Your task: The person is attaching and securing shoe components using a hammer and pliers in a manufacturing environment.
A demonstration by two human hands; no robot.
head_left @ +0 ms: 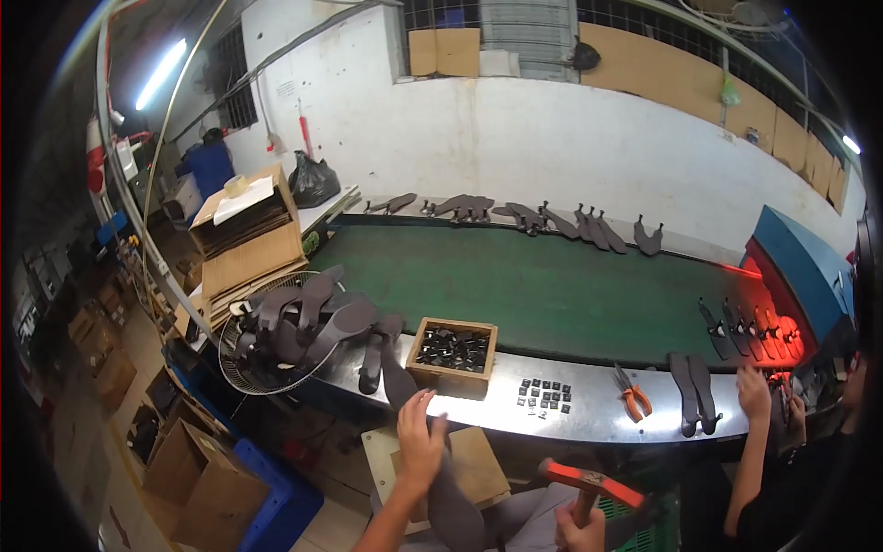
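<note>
The right hand (581, 532) grips a red-headed hammer (602, 485); the left hand (420, 451) is against a dark grey shoe sole (452, 509), near a wooden box (448, 379) of small black pieces (451, 349).

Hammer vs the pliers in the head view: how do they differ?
Support: the hammer is gripped in the right hand; the pliers lie on the metal ledge.
Colour: the hammer's head is orange-red with a brownish handle; the pliers have orange handles and a grey metal nose.
Shape: the hammer has one handle, the pliers two.
Shared: both show some orange.
</note>
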